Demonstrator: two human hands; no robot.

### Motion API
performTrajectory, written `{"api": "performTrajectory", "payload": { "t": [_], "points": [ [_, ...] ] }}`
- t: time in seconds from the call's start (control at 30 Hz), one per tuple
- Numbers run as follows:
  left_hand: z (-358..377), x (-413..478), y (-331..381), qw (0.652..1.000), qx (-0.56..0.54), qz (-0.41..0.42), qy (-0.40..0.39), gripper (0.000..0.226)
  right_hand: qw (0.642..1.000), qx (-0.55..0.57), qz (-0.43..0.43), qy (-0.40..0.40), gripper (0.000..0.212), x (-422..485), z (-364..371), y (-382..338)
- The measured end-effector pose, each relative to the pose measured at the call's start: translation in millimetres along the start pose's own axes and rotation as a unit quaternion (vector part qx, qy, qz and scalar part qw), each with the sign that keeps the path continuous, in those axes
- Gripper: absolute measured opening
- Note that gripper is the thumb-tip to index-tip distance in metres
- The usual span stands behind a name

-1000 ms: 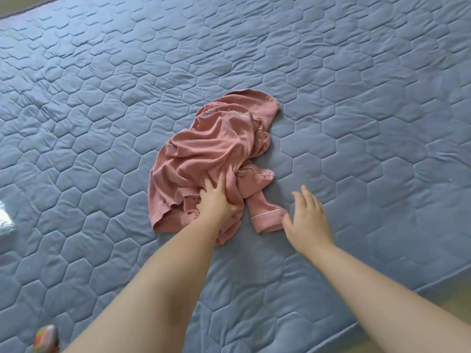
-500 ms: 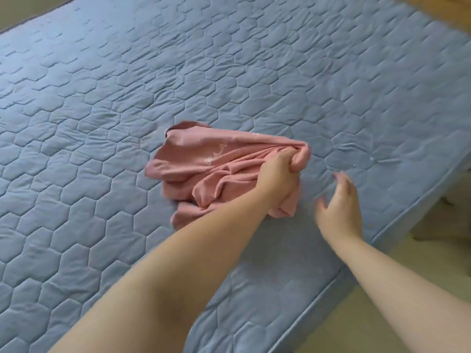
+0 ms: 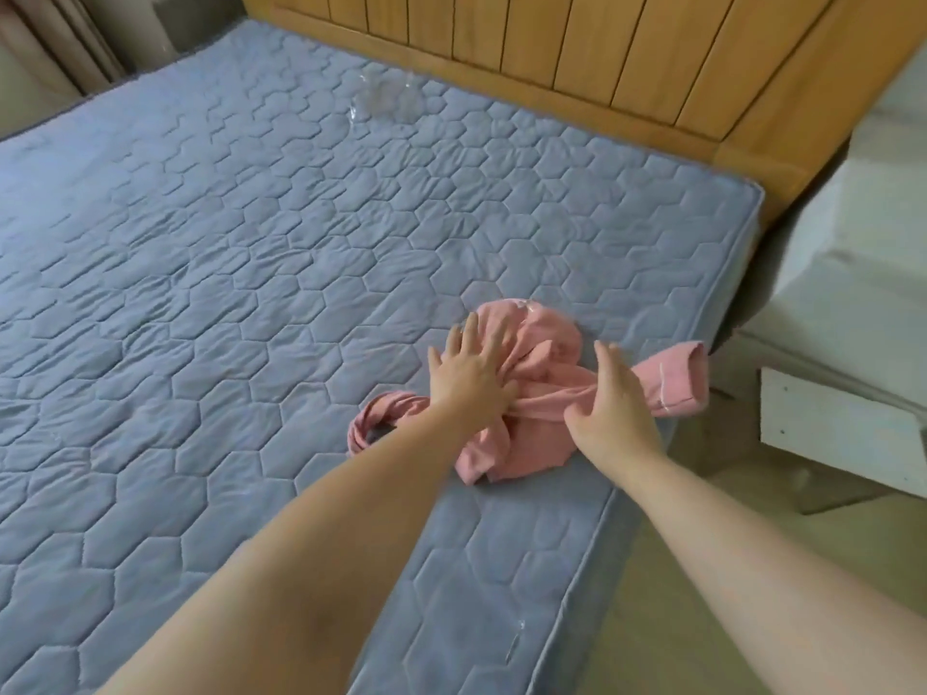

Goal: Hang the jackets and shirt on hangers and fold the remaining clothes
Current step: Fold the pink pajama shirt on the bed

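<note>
No legible text or numbers anywhere; faint white print [image 3: 527, 306] on pink garment [image 3: 552, 353], unreadable

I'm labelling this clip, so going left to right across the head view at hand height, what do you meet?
Blue quilted mattress → left hand → right hand → free end of the pink sleeve → white cabinet.

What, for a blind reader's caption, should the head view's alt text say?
A left hand presses flat on a crumpled pink garment while the right hand pinches a fold, near the edge of a blue quilted mattress. A wooden headboard stands behind.
</note>
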State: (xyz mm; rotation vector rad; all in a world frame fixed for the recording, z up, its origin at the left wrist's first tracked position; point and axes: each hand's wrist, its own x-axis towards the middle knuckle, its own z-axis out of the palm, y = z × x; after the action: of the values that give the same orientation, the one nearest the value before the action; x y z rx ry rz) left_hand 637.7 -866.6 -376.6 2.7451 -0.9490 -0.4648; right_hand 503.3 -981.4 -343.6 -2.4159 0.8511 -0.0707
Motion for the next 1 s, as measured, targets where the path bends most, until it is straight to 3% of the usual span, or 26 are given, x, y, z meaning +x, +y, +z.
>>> {"api": "performTrajectory", "payload": {
  "t": [0.13, 0.23, 0.37, 0.47, 0.77, 1.0],
  "points": [
    [59.9, 39.5, -11.1, 0.996, 0.037, 0.021, -0.075, 0.094, 0.991, -0.127, 0.013, -0.045, 0.085, 25.8, 21.1, 39.9],
    [102.2, 70.4, -18.3, 0.987, 0.084, 0.028, -0.133, 0.107, 0.985, -0.146, 0.017, -0.094, 0.102, 56.8, 55.6, 69.8],
    [145.6, 112.0, -23.3, 0.987, 0.102, 0.046, -0.118, 0.114, 0.976, -0.178, 0.035, -0.121, 0.116, 102.4, 109.8, 101.6],
    [160.5, 137.0, -25.7, 0.987, 0.075, 0.089, -0.111, 0.113, 0.978, -0.176, 0.057, -0.091, 0.108, 126.0, 131.8, 123.2],
    [153.5, 149.6, -46.7, 0.965, 0.051, 0.152, -0.207, 0.113, 0.977, -0.187, 0.101, -0.011, 0.05, 113.2, 166.7, 113.6],
    [131.1, 122.3, -53.4, 0.94, 0.141, 0.221, -0.219, 0.107, 0.971, -0.16, 0.14, -0.105, 0.054, 76.3, 166.7, 99.7]
  ]
}}
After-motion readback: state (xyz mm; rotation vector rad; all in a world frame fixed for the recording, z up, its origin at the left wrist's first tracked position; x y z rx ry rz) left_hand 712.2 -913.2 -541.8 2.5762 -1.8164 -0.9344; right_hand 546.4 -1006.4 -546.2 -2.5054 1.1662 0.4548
